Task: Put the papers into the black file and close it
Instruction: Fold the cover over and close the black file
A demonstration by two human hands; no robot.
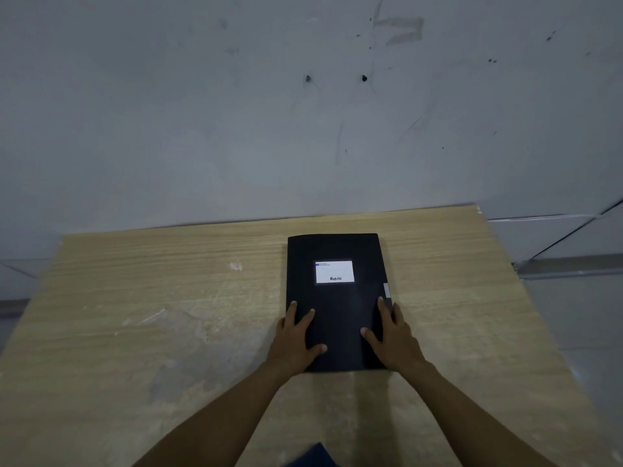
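Observation:
The black file (pixel 337 308) lies closed and flat on the wooden table (pixel 168 315), with a white label on its cover. My left hand (pixel 296 335) rests on the file's near left edge, fingers spread over the cover. My right hand (pixel 392 335) grips the near right edge, thumb on top of the cover and fingers along the side. No loose papers are visible; a small pale tab shows at the file's right edge.
The table stands against a scuffed grey wall (pixel 303 112). Its right edge (pixel 526 298) drops to a tiled floor. Something dark blue (pixel 313 456) shows at the bottom of the view, close to me.

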